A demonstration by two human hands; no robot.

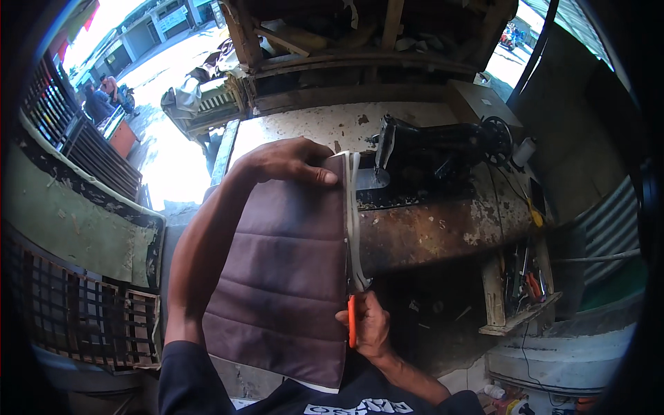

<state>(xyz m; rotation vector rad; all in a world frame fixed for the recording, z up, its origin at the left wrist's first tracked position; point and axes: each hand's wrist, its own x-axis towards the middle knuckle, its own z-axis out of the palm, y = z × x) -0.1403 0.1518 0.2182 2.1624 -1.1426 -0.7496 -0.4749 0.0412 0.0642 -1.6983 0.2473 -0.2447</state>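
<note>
A brown padded panel [277,259] with crosswise seams hangs over the near edge of the worktable and down in front of me. My left hand [294,162] grips its upper part, thumb flat on the brown face near the right corner. Along the panel's right edge runs a white strip [355,221], partly loose from it. My right hand [372,326] is closed round orange-handled scissors [352,321], low beside that same edge. Their blades are hard to make out near the strip's lower end. A black sewing machine [443,149] stands just right of the panel's top.
The worn worktable [429,235] has peeling paint. A cardboard box [477,104] and a thread spool [524,151] sit behind and right of the machine. Below right, a wooden rack [519,315] holds hand tools. A slatted bench [214,104] stands at far left, with people [107,93] beyond.
</note>
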